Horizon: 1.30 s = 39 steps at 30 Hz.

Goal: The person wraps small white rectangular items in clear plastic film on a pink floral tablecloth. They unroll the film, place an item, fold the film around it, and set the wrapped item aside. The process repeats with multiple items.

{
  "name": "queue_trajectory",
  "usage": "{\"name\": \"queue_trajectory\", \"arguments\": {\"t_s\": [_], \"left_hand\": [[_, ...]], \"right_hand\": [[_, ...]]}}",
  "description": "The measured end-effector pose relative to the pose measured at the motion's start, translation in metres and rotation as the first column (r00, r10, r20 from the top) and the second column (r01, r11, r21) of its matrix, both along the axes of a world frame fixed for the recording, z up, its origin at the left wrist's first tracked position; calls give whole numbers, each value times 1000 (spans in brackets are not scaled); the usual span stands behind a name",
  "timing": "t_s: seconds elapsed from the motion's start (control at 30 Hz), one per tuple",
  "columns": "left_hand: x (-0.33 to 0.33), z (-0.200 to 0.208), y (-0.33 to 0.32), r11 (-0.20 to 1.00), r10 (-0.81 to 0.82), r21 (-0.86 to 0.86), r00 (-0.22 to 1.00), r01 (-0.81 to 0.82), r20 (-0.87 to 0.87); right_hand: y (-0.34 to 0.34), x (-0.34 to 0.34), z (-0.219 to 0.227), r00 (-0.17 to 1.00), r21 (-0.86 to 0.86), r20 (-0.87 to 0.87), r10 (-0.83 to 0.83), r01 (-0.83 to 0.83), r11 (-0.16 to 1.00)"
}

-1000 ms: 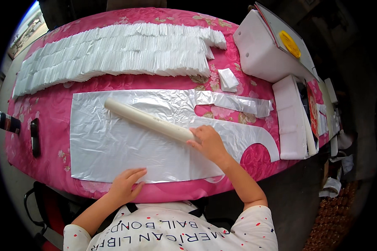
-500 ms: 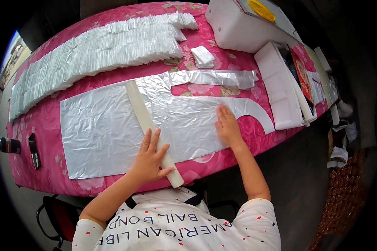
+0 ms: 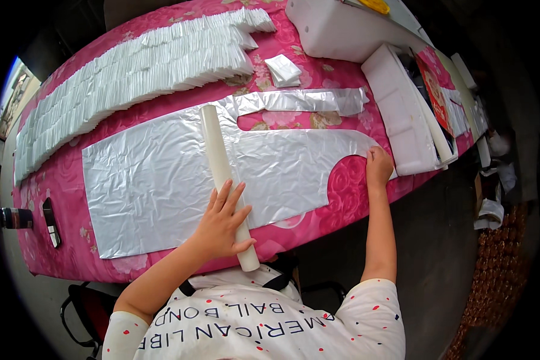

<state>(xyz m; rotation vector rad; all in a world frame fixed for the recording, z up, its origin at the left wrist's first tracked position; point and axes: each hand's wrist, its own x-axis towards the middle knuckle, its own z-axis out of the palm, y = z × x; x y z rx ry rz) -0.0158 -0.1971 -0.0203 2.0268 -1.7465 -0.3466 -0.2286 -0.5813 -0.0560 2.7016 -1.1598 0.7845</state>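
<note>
A thin silvery-white plastic apron lies spread flat, with a long strip along its far side and a curved strap at its right end. Across its middle rests a pale, smooth tube, its near end past the table edge. My left hand lies on the tube's near half, fingers spread and stretched out, thumb apart. At the apron's right end my right hand is closed, pinching the curved strap; its fingertips partly hide the plastic there.
Rows of folded white plastic packets fill the far left of the pink flowered tablecloth. A small folded stack sits beyond the apron. White foam boxes stand at the right. A phone and a dark jar are at the left.
My right hand has moved right from the apron's surface to its curved strap and closed on it. The tube's far end has swung right; my left hand stays on it.
</note>
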Motion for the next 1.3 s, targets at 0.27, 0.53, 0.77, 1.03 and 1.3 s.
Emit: {"name": "queue_trajectory", "arguments": {"t_s": [0.27,0.53,0.77,1.03,1.3], "left_hand": [[3,1,2,1000,-15,-20,999,15,-33],[6,9,18,903,163,138,28,-408,-986],[107,1,125,781,486,408,51,-473,-872],[163,21,217,665,738,37,664,-746,122],[87,18,72,875,352,-276,914,-398,-201]], "right_hand": [[124,64,58,905,368,401,140,-299,880],[288,109,72,708,775,463,533,-615,145],[320,88,79,637,591,373,674,-723,357],[319,73,60,833,767,-293,468,-87,635],[309,70,62,833,843,-319,453,31,537]]}}
